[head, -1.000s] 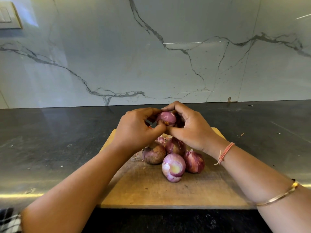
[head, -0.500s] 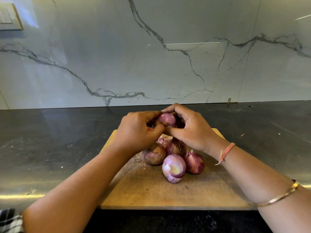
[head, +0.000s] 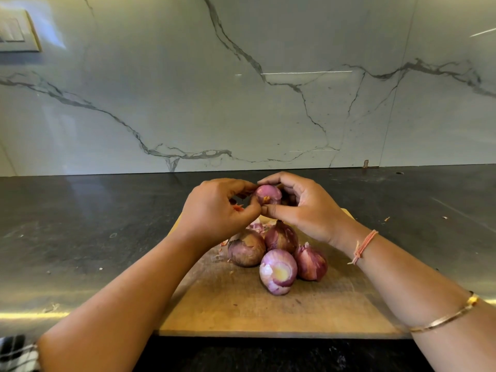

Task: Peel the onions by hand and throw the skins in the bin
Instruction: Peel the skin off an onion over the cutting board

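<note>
A small purple onion is held above the wooden cutting board. My right hand grips it from the right, fingers curled over its top and thumb under it. My left hand pinches at its left side, with scraps of reddish skin inside the curled fingers. On the board lie a peeled onion in front and three unpeeled onions behind and beside it. Loose skin pieces lie behind them. No bin is in view.
The board sits on a dark stone counter that runs back to a white marble wall. Small skin flakes lie on the counter at right. A wall switch plate is at the upper left.
Both hands have stayed at the same spot above the board. The onion has turned slightly between them and my left fingers have shifted on its skin.
</note>
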`<action>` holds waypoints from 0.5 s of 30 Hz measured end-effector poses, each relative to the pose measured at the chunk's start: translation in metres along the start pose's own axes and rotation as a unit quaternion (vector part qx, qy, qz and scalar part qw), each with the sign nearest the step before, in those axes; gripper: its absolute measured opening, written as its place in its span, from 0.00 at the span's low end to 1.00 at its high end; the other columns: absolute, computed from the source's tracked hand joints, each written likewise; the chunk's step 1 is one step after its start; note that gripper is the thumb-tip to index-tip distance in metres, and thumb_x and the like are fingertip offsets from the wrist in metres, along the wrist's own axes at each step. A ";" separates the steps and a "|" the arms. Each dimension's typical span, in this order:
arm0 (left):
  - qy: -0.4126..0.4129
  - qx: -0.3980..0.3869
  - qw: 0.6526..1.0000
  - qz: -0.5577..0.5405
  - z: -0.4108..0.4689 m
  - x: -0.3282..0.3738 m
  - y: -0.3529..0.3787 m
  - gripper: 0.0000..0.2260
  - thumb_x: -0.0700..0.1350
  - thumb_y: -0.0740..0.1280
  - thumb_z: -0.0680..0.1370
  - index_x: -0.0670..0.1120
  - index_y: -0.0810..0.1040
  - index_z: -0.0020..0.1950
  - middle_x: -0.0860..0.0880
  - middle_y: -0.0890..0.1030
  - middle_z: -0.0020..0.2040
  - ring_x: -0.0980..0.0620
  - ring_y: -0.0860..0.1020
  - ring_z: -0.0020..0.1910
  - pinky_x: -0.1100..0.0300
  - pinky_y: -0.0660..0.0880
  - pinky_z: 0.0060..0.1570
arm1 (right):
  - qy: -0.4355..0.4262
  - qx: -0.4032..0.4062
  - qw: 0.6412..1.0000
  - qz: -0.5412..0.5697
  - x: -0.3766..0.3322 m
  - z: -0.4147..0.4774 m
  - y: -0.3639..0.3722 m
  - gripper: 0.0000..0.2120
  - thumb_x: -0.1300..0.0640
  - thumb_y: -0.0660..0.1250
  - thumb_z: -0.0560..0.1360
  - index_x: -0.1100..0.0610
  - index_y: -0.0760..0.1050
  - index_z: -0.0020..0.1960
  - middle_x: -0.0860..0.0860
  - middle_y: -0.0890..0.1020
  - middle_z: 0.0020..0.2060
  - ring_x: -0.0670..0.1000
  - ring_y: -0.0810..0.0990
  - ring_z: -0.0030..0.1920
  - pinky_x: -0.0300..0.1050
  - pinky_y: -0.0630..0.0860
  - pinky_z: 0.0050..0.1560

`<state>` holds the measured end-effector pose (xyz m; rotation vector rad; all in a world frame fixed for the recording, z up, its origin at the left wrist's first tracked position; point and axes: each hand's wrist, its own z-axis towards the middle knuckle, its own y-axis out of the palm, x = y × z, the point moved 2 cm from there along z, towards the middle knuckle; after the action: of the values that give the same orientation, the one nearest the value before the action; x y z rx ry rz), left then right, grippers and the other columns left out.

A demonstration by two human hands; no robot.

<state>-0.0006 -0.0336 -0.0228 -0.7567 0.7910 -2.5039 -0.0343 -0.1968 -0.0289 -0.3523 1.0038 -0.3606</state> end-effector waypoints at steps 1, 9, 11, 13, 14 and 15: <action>0.001 0.001 1.000 0.003 0.000 0.000 0.000 0.19 0.56 0.64 0.70 0.50 0.83 0.55 0.61 0.80 0.42 0.63 0.79 0.39 0.65 0.79 0.41 | -0.001 -0.002 1.000 -0.005 0.000 0.000 0.000 0.15 0.61 0.74 0.71 0.49 0.78 0.55 0.46 0.83 0.48 0.46 0.81 0.51 0.49 0.78 0.58; 0.021 0.013 0.999 0.020 0.001 0.000 0.002 0.14 0.49 0.69 0.72 0.47 0.83 0.55 0.52 0.85 0.44 0.59 0.80 0.40 0.61 0.79 0.43 | -0.001 -0.002 1.000 -0.008 0.002 0.001 0.001 0.15 0.60 0.74 0.70 0.46 0.77 0.53 0.45 0.83 0.48 0.46 0.81 0.51 0.52 0.78 0.58; 0.015 0.008 1.000 0.016 0.001 0.000 0.002 0.13 0.48 0.70 0.73 0.46 0.83 0.56 0.52 0.85 0.45 0.59 0.80 0.41 0.62 0.79 0.43 | 0.000 -0.003 1.000 -0.006 0.003 0.002 0.001 0.15 0.60 0.74 0.70 0.46 0.77 0.52 0.45 0.83 0.49 0.46 0.81 0.51 0.52 0.77 0.59; 0.010 0.004 1.000 0.014 0.001 0.000 0.002 0.13 0.46 0.70 0.73 0.46 0.83 0.56 0.52 0.85 0.45 0.60 0.80 0.41 0.63 0.79 0.44 | 0.002 -0.004 1.000 -0.003 0.003 0.002 0.001 0.15 0.59 0.74 0.70 0.46 0.77 0.53 0.46 0.83 0.49 0.46 0.81 0.52 0.52 0.77 0.59; 0.008 0.003 1.000 0.013 0.001 0.000 0.002 0.13 0.46 0.70 0.72 0.46 0.83 0.56 0.52 0.85 0.45 0.60 0.80 0.41 0.63 0.79 0.44 | 0.003 -0.005 1.000 0.000 0.003 0.002 0.002 0.15 0.59 0.75 0.70 0.46 0.77 0.53 0.46 0.83 0.49 0.46 0.81 0.52 0.52 0.77 0.59; 0.006 0.003 1.000 0.012 0.001 0.000 0.002 0.13 0.45 0.70 0.73 0.46 0.83 0.56 0.52 0.85 0.45 0.59 0.80 0.41 0.63 0.79 0.45 | 0.003 -0.006 1.000 0.001 0.003 0.002 0.002 0.15 0.59 0.75 0.70 0.46 0.76 0.53 0.46 0.83 0.49 0.46 0.81 0.52 0.51 0.77 0.59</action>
<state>0.0006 -0.0357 -0.0235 -0.7263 0.7929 -2.4907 -0.0306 -0.1966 -0.0312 -0.3613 1.0125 -0.3535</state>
